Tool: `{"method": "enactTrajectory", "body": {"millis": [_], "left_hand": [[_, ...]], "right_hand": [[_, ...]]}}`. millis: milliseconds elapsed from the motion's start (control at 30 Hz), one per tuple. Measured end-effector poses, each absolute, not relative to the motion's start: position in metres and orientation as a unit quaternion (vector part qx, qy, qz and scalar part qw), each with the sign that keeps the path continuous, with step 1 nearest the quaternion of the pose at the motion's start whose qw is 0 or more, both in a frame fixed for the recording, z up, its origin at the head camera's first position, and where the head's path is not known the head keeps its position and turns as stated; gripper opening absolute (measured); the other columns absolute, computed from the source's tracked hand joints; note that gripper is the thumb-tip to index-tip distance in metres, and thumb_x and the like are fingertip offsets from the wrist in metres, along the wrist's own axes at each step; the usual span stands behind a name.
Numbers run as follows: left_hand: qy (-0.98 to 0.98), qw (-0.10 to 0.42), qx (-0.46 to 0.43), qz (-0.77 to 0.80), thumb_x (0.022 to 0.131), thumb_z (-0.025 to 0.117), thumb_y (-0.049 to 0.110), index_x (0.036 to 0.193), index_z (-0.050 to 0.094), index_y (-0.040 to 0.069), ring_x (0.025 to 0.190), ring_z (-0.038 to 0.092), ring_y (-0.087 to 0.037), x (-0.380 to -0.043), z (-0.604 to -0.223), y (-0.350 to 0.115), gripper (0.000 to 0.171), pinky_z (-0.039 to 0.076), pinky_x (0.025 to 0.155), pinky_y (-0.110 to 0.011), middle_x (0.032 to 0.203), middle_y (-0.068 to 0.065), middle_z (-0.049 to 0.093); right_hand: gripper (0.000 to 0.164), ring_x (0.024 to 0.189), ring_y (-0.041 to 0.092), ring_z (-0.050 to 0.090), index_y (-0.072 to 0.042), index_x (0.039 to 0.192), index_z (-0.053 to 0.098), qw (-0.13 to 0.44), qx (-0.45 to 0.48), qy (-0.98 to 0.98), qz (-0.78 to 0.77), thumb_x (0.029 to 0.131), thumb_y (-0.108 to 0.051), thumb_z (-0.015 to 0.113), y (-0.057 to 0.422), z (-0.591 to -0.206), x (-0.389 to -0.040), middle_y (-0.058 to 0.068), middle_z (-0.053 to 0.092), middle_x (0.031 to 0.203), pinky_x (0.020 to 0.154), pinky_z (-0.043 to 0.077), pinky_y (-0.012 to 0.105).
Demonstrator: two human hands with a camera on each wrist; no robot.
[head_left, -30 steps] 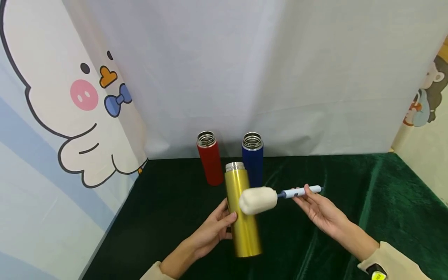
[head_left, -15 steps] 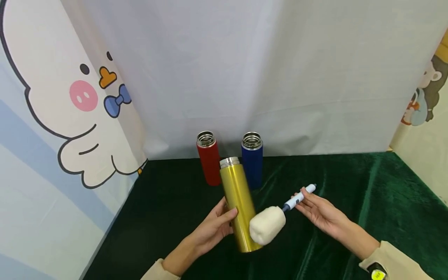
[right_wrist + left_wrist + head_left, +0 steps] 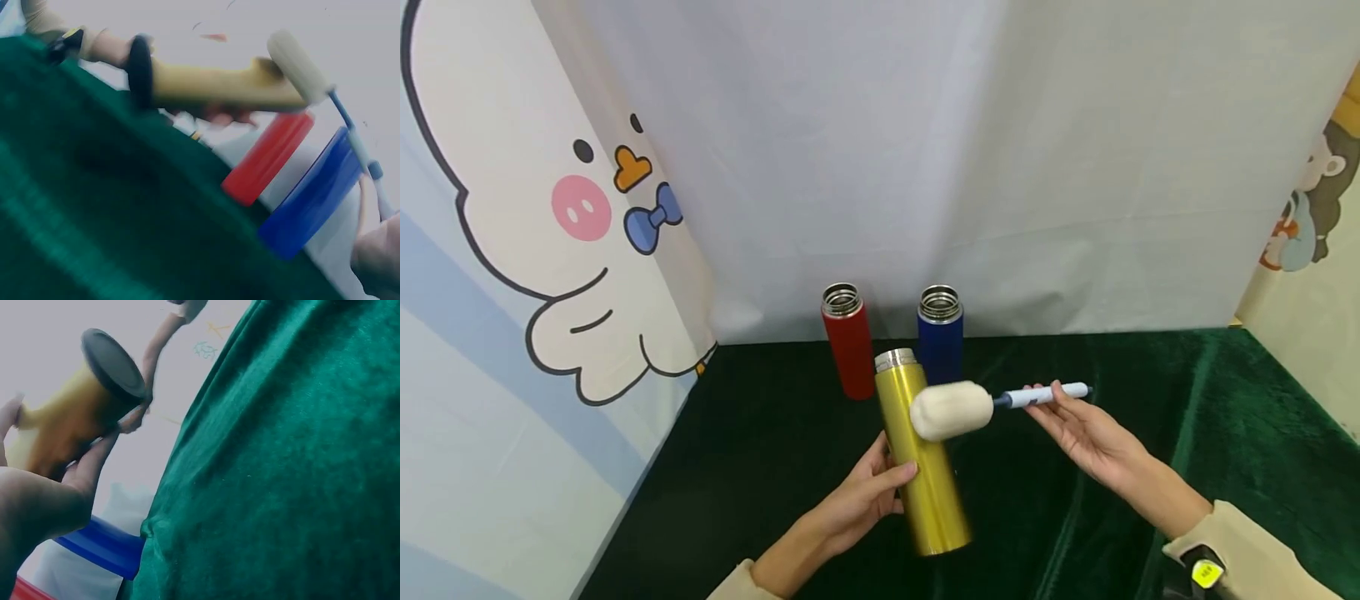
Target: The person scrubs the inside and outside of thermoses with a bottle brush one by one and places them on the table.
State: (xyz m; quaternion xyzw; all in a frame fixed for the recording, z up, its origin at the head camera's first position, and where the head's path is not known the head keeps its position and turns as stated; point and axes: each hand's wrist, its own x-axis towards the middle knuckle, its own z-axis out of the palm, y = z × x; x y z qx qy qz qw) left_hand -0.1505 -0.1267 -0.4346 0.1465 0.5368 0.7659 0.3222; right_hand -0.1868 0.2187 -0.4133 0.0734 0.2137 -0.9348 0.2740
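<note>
- Reaching in from the lower edge, in a beige left sleeve (image 3: 741, 583) and a beige right sleeve (image 3: 1247, 550), with a dark wristband (image 3: 1207, 573) bearing a yellow face at the right cuff.
- Grasping a yellow bottle (image 3: 934, 508) in the left hand (image 3: 867, 493), with thumb laid across its side.
- Held clear of the green cloth (image 3: 1157, 400), tilted, with silver neck pointing away and base toward the person; showing a dark grey bottom in the left wrist view.
- Pinching the pale handle (image 3: 1026, 397) of a brush (image 3: 977, 405) between thumb and fingers of the right hand (image 3: 1097, 442), just right of the yellow bottle.
- Pointing leftward past a dark blue stem to a thick cream head (image 3: 947, 412), overlapping the yellow bottle's upper body in the head view; cannot tell whether touching.
- Farther off, standing near the cloth's back edge: a blue bottle (image 3: 942, 346), open-mouthed, partly hidden lower down.
- To the left of that, standing apart: a red bottle (image 3: 852, 354), with open silver mouth.
- Behind both: a pale backdrop (image 3: 1075, 125).
- Printed at far left, a white bird (image 3: 497, 167) with blue bow tie; at far right, a brown-haired figure (image 3: 1309, 217).
</note>
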Motion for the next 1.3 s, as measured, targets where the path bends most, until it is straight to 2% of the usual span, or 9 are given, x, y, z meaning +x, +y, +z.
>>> {"method": "enactTrajectory", "body": {"millis": [100, 300, 433, 533, 767, 867, 967, 1133, 1300], "left_hand": [[0.518, 0.308, 0.132, 0.787, 0.109, 0.046, 0.028, 0.156, 0.015, 0.021, 0.115, 0.064, -0.013, -0.153, -0.434, -0.129, 0.056, 0.054, 0.094, -0.037, 0.130, 0.004, 0.060], [0.496, 0.287, 0.107, 0.813, 0.110, 0.044, 0.025, 0.155, 0.012, 0.030, 0.126, 0.056, -0.016, -0.157, -0.431, -0.137, 0.056, 0.048, 0.106, -0.045, 0.139, 0.002, 0.049], [0.518, 0.284, 0.109, 0.800, 0.109, 0.046, 0.023, 0.159, 0.017, 0.024, 0.127, 0.057, -0.017, -0.158, -0.430, -0.137, 0.058, 0.048, 0.109, -0.048, 0.140, 0.001, 0.050], [0.548, 0.286, 0.118, 0.777, 0.109, 0.048, 0.023, 0.161, 0.019, 0.019, 0.123, 0.060, -0.017, -0.157, -0.432, -0.134, 0.060, 0.051, 0.104, -0.046, 0.142, -0.003, 0.051], [0.587, 0.308, 0.132, 0.737, 0.107, 0.052, 0.026, 0.163, 0.016, 0.025, 0.131, 0.055, -0.024, -0.150, -0.436, -0.128, 0.067, 0.053, 0.102, -0.046, 0.162, -0.016, 0.033], [0.587, 0.317, 0.135, 0.732, 0.106, 0.054, 0.026, 0.163, 0.017, 0.024, 0.131, 0.056, -0.025, -0.147, -0.437, -0.127, 0.068, 0.053, 0.103, -0.045, 0.160, -0.016, 0.036], [0.583, 0.316, 0.134, 0.736, 0.105, 0.055, 0.025, 0.162, 0.017, 0.023, 0.128, 0.058, -0.024, -0.147, -0.437, -0.125, 0.069, 0.054, 0.101, -0.044, 0.155, -0.015, 0.041], [0.564, 0.305, 0.124, 0.757, 0.106, 0.052, 0.022, 0.159, 0.017, 0.017, 0.123, 0.060, -0.019, -0.149, -0.435, -0.126, 0.064, 0.054, 0.100, -0.041, 0.145, -0.008, 0.050], [0.518, 0.296, 0.116, 0.794, 0.109, 0.045, 0.027, 0.156, 0.018, 0.021, 0.125, 0.058, -0.016, -0.155, -0.431, -0.129, 0.055, 0.051, 0.102, -0.041, 0.138, 0.000, 0.052]], "right_hand": [[0.022, 0.115, 0.022, 0.070, -0.009, 0.119, 0.060, 0.305, 0.071, 0.238, -0.920, 0.110, -0.018, 0.042, 0.224, -0.428, -0.179, 0.012, 0.066, 0.123, 0.111, 0.048, 0.029], [0.030, 0.119, 0.018, 0.068, -0.010, 0.118, 0.063, 0.331, 0.025, 0.292, -0.897, 0.112, -0.021, 0.035, 0.236, -0.447, -0.168, 0.009, 0.070, 0.123, 0.109, 0.049, 0.029], [0.029, 0.116, 0.015, 0.069, -0.010, 0.117, 0.063, 0.318, 0.019, 0.323, -0.891, 0.112, -0.021, 0.037, 0.235, -0.445, -0.171, 0.007, 0.070, 0.121, 0.106, 0.051, 0.028], [0.025, 0.114, 0.015, 0.069, -0.011, 0.117, 0.063, 0.303, 0.038, 0.326, -0.895, 0.110, -0.021, 0.041, 0.228, -0.436, -0.177, 0.007, 0.069, 0.120, 0.104, 0.052, 0.027], [0.015, 0.107, 0.022, 0.073, -0.010, 0.120, 0.053, 0.246, 0.078, 0.261, -0.930, 0.107, -0.016, 0.049, 0.207, -0.405, -0.194, 0.011, 0.069, 0.116, 0.106, 0.050, 0.026], [0.017, 0.105, 0.027, 0.074, -0.007, 0.120, 0.052, 0.215, 0.085, 0.212, -0.949, 0.104, -0.013, 0.053, 0.202, -0.394, -0.197, 0.014, 0.068, 0.115, 0.109, 0.048, 0.027], [0.015, 0.105, 0.030, 0.074, -0.003, 0.116, 0.056, 0.209, 0.079, 0.182, -0.958, 0.104, -0.012, 0.053, 0.203, -0.393, -0.196, 0.016, 0.069, 0.116, 0.109, 0.048, 0.029], [0.023, 0.112, 0.024, 0.072, -0.003, 0.114, 0.062, 0.258, 0.054, 0.226, -0.938, 0.109, -0.017, 0.044, 0.210, -0.411, -0.185, 0.013, 0.068, 0.120, 0.107, 0.050, 0.028], [0.022, 0.115, 0.016, 0.069, -0.011, 0.116, 0.062, 0.294, 0.046, 0.303, -0.905, 0.110, -0.021, 0.042, 0.221, -0.434, -0.172, 0.006, 0.066, 0.121, 0.107, 0.051, 0.028]]}}
